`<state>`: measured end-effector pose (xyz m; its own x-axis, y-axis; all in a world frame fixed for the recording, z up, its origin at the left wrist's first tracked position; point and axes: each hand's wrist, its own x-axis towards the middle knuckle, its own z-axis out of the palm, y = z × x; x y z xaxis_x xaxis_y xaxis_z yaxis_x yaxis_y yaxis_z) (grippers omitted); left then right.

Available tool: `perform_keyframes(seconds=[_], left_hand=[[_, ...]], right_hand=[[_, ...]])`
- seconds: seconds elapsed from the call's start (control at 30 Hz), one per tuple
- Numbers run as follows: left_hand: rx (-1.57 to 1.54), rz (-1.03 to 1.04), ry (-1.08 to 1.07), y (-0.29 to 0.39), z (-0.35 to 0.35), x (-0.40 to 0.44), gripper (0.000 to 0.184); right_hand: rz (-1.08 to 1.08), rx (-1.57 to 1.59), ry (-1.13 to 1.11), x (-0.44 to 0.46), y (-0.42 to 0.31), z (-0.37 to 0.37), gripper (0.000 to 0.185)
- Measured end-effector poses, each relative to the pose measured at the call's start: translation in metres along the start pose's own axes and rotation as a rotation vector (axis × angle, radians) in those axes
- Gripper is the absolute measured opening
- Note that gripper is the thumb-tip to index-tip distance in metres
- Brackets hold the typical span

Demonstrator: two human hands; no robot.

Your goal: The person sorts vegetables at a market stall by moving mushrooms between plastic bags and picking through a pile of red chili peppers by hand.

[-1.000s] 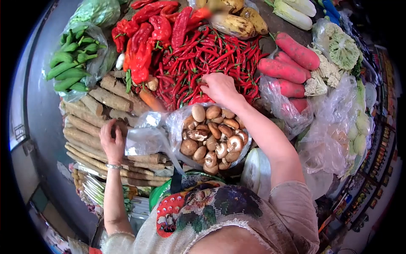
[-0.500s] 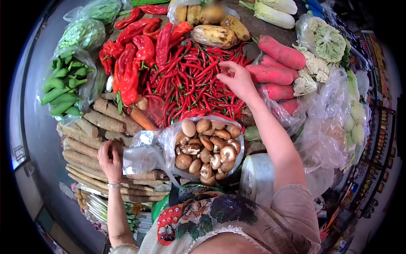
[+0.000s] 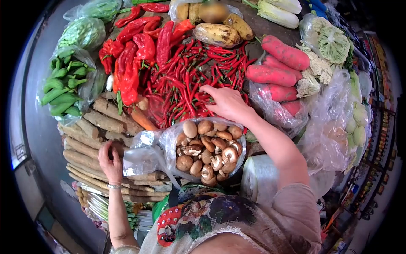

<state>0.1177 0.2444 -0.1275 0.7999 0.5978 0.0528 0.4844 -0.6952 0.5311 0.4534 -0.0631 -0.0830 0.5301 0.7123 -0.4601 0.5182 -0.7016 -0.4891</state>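
Note:
A wide heap of thin red chili peppers (image 3: pixel 177 89) lies in the middle of the stall. My right hand (image 3: pixel 228 103) reaches into its near right part, palm down. Its thumb and fingers are spread, with chilies between and under them; none is clearly gripped. Just below that hand sits a clear plastic bag of brown mushrooms (image 3: pixel 207 144), its mouth wide open. My left hand (image 3: pixel 111 164), a bracelet at the wrist, rests on long brown yam roots (image 3: pixel 80 148) beside the bag's loose plastic edge (image 3: pixel 144 154). Its fingers are apart and hold nothing visible.
Larger red peppers (image 3: pixel 127 80) and bagged green peppers (image 3: pixel 63 91) lie to the left. On the right are red radishes (image 3: pixel 270 75), cauliflower (image 3: pixel 321 65) and a large pale cut gourd (image 3: pixel 260 173). Bagged yellow-brown roots (image 3: pixel 218 34) lie at the back.
My right hand has moved down and left through the chilies, closer to the mushroom bag. Chilies have shifted toward me, baring a darker patch behind. My left hand stays put.

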Motion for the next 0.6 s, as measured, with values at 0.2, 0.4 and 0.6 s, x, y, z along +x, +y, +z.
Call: perform_keyframes(seconds=[0.2,0.4,0.6], left_hand=[[0.027,-0.006,-0.012,0.003,0.000,0.001,0.024],[0.024,-0.015,-0.020,0.005,-0.001,0.002,0.023],[0.047,-0.004,-0.010,0.005,0.000,0.002,0.022]], right_hand=[[0.130,0.169,0.055,-0.032,0.035,-0.037,0.047],[0.074,0.697,0.077,-0.032,0.058,-0.062,0.059],[0.182,0.030,0.312,0.028,0.093,-0.076,0.041]])
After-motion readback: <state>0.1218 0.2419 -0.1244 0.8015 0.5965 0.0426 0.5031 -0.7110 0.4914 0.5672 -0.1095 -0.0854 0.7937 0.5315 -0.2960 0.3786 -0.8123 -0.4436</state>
